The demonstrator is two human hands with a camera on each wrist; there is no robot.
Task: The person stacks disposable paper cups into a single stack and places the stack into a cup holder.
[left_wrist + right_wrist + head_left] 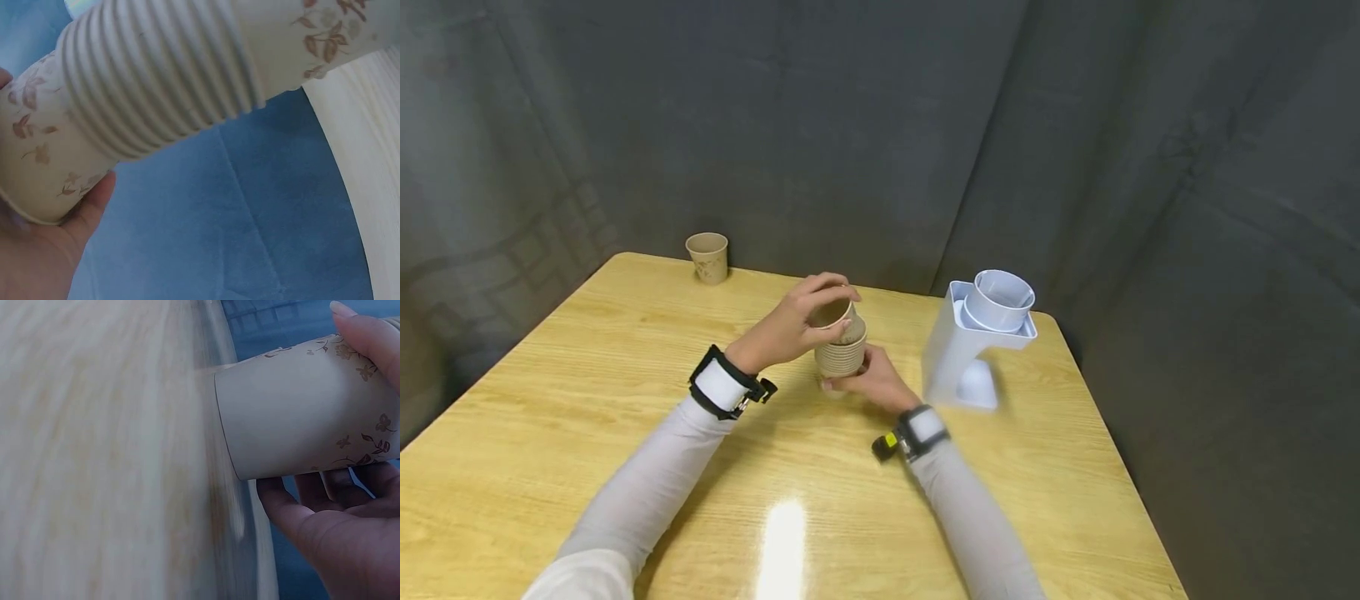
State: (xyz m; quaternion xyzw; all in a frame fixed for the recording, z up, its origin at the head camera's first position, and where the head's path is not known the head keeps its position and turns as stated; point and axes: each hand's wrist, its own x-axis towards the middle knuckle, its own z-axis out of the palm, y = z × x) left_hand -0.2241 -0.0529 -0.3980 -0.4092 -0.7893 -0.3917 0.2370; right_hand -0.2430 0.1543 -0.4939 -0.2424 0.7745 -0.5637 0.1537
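A stack of paper cups stands upright in front of me, its rims nested in close rings. My left hand grips one paper cup near its rim, directly over the top of the stack. In the left wrist view, this cup's leaf-printed lower part meets the uppermost ring. Lower down, my right hand holds the stack round the bottom cup, with the thumb on one side and fingers on the other. The bottom cup's base is close over the table in the right wrist view.
A single paper cup stands upright at the table's far left edge. To the right of my hands is a white plastic stand with a round, open-topped holder. Dark curtains hang behind the wooden table.
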